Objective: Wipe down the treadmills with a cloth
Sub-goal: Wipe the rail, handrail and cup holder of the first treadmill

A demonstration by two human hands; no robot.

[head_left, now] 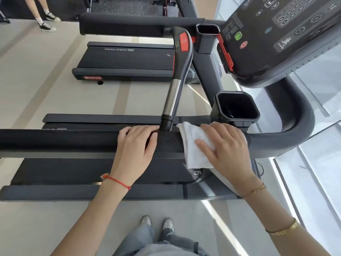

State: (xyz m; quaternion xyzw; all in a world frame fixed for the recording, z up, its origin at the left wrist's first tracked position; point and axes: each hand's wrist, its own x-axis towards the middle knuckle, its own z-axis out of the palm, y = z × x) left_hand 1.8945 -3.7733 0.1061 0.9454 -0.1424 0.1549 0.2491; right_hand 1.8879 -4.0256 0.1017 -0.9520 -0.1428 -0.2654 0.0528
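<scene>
A black treadmill side handrail (55, 139) runs across the middle of the view and curves up at the right toward the console (287, 34). A white cloth (191, 143) is draped over the rail. My right hand (225, 146) lies flat on the cloth, pressing it against the rail. My left hand (136, 146) rests on the rail just left of the cloth, fingers curled over its top near the base of a black, red and chrome grip bar (177, 78). The treadmill belt (92, 170) lies below the rail.
A second treadmill (125, 60) stands further away on the pale floor. Black cup holders (238, 108) sit beside the console. A window runs along the right side. Another person's legs (44, 17) stand at the top left. My own feet (156, 222) show at the bottom.
</scene>
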